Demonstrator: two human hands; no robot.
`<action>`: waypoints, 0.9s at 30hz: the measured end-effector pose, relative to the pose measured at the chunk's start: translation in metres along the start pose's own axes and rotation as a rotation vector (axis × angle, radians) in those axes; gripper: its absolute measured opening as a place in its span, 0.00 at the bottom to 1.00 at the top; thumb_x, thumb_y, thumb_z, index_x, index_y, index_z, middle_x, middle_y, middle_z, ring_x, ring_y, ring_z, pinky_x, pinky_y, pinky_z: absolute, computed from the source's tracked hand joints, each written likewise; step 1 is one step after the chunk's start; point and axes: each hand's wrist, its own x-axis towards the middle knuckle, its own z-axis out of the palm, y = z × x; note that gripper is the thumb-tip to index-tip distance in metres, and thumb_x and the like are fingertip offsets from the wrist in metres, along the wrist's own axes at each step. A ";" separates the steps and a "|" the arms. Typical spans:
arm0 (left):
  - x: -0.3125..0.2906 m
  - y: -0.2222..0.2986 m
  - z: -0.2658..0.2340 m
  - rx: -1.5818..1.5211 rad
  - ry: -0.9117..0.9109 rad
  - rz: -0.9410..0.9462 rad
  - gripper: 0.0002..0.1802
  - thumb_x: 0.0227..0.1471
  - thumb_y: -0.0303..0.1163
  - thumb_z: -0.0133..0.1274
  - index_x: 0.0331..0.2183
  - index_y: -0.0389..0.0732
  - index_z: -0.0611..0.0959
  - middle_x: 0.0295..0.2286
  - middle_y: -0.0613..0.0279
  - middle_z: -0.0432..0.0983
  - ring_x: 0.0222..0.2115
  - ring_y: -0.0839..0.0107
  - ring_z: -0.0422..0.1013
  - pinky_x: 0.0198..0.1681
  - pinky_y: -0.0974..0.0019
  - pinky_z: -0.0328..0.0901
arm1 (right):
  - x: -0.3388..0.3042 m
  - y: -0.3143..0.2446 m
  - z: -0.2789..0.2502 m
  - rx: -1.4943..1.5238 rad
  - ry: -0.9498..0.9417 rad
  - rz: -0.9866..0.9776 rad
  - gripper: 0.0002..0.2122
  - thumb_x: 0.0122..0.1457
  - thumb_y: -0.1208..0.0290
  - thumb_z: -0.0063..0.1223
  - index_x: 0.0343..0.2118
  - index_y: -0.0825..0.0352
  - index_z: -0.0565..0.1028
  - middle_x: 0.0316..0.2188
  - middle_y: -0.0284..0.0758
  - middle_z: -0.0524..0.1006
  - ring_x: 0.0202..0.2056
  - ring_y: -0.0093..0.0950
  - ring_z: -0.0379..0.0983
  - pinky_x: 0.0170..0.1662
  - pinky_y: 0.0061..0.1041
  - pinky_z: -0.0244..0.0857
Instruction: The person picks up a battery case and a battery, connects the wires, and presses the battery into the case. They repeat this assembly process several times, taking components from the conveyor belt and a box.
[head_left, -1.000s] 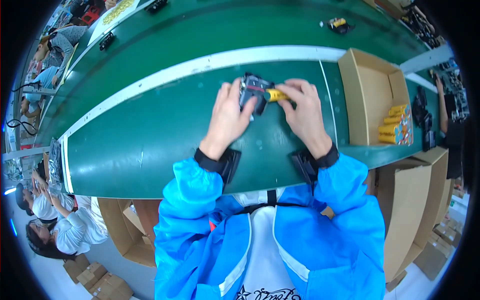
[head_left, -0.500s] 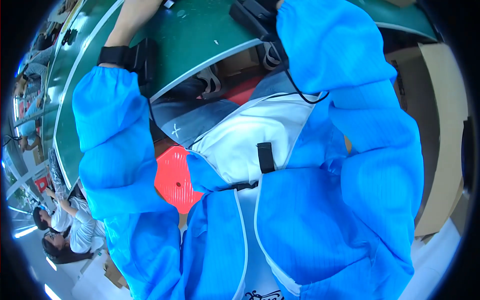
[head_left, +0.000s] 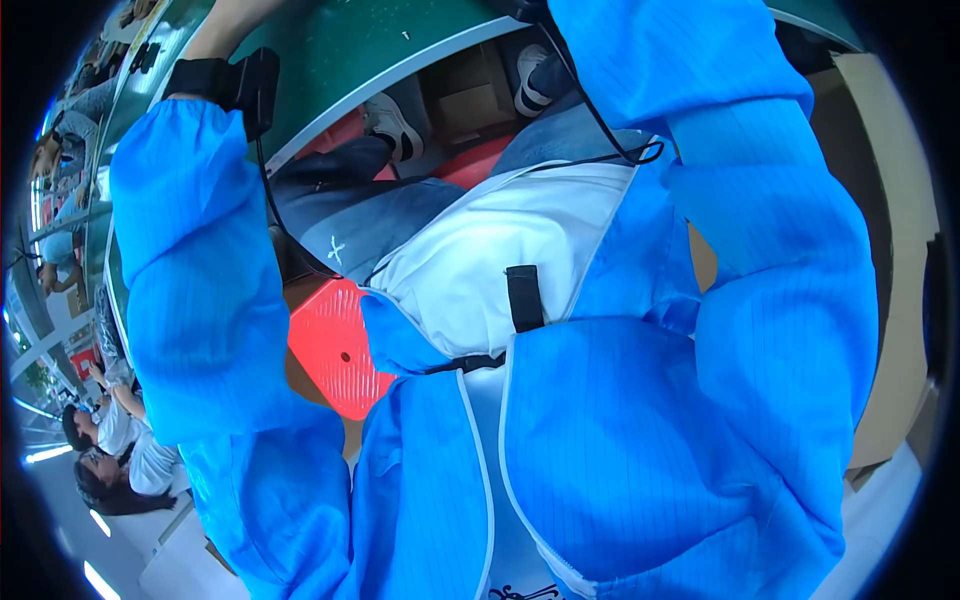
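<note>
Both my arms, in blue sleeves, reach up to the top edge over the green table (head_left: 345, 50). Of my left hand (head_left: 228, 28) only the part by the wrist shows; its fingers lie beyond the top edge, so what they hold is hidden. A black wrist strap with a boxy device (head_left: 255, 92) sits on that wrist, and a thin black cable runs from it toward my waist. My right hand is outside the picture. Near the right sleeve's end (head_left: 580, 20) a piece of a black device (head_left: 525, 8) shows, also with a cable.
Below the table's pale edge are my legs in jeans (head_left: 370, 215) and sneakers (head_left: 392, 125). A red stool (head_left: 343, 345) is under me. Cardboard boxes stand under the table and at the right (head_left: 890, 260). Two people in white (head_left: 140, 455) and others work at the left.
My left wrist has shifted left and upward. My right arm has also moved up, so its black device is now mostly cut off by the top edge. More of the sneakers shows.
</note>
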 end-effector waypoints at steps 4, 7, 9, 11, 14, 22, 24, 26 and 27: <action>-0.002 0.006 0.015 -0.020 0.057 -0.008 0.20 0.53 0.41 0.58 0.36 0.30 0.82 0.27 0.56 0.79 0.29 0.70 0.74 0.34 0.64 0.68 | 0.011 0.019 0.007 -0.160 0.123 -0.110 0.12 0.47 0.76 0.55 0.35 0.64 0.83 0.32 0.47 0.81 0.34 0.44 0.79 0.41 0.33 0.73; 0.000 -0.002 0.009 -0.059 0.004 -0.004 0.20 0.52 0.42 0.59 0.38 0.33 0.82 0.28 0.57 0.79 0.29 0.69 0.74 0.34 0.63 0.68 | 0.014 0.011 0.010 -0.048 0.163 -0.157 0.12 0.46 0.74 0.56 0.35 0.65 0.83 0.32 0.48 0.81 0.35 0.45 0.79 0.42 0.34 0.73; -0.001 -0.012 0.017 -0.066 0.002 0.052 0.23 0.54 0.43 0.58 0.44 0.34 0.78 0.34 0.49 0.78 0.35 0.61 0.74 0.40 0.60 0.67 | -0.008 -0.002 0.007 0.010 0.157 -0.103 0.13 0.46 0.74 0.55 0.36 0.65 0.83 0.31 0.49 0.80 0.36 0.44 0.79 0.43 0.35 0.73; -0.004 -0.012 0.030 -0.080 0.110 0.137 0.27 0.57 0.44 0.55 0.49 0.32 0.74 0.40 0.37 0.77 0.42 0.46 0.74 0.46 0.54 0.67 | -0.019 -0.004 0.000 0.073 0.132 -0.088 0.14 0.46 0.69 0.60 0.38 0.62 0.82 0.33 0.46 0.80 0.38 0.44 0.77 0.46 0.37 0.71; -0.020 0.010 0.035 -0.224 0.092 0.031 0.28 0.57 0.44 0.53 0.51 0.32 0.71 0.40 0.34 0.76 0.45 0.40 0.73 0.46 0.52 0.68 | -0.026 0.008 -0.002 -0.103 0.132 -0.201 0.22 0.43 0.59 0.70 0.42 0.61 0.81 0.42 0.40 0.78 0.44 0.36 0.76 0.47 0.32 0.71; -0.044 0.025 0.030 -0.334 0.064 -0.053 0.30 0.56 0.38 0.55 0.55 0.34 0.67 0.45 0.35 0.74 0.46 0.42 0.72 0.48 0.52 0.68 | -0.050 -0.039 -0.009 -0.051 0.168 0.042 0.23 0.43 0.59 0.72 0.43 0.63 0.80 0.46 0.46 0.74 0.46 0.40 0.74 0.51 0.34 0.69; -0.046 0.031 0.029 -0.333 0.053 -0.035 0.30 0.56 0.37 0.54 0.55 0.32 0.66 0.45 0.36 0.74 0.46 0.42 0.72 0.48 0.51 0.68 | -0.051 -0.044 -0.006 -0.016 0.193 0.115 0.23 0.43 0.62 0.73 0.43 0.64 0.80 0.48 0.46 0.72 0.46 0.41 0.74 0.51 0.34 0.69; -0.038 0.042 0.022 -0.337 0.066 -0.040 0.30 0.56 0.36 0.54 0.55 0.31 0.66 0.45 0.36 0.74 0.46 0.42 0.72 0.48 0.51 0.68 | -0.038 -0.045 -0.015 0.001 0.189 0.135 0.23 0.42 0.64 0.73 0.43 0.65 0.80 0.49 0.47 0.72 0.46 0.41 0.74 0.51 0.34 0.69; -0.039 0.043 0.023 -0.308 0.075 -0.041 0.30 0.56 0.37 0.54 0.55 0.30 0.66 0.44 0.36 0.74 0.45 0.42 0.72 0.47 0.51 0.68 | -0.037 -0.043 -0.014 0.007 0.199 0.135 0.23 0.42 0.65 0.73 0.43 0.65 0.80 0.49 0.46 0.72 0.47 0.41 0.74 0.51 0.34 0.69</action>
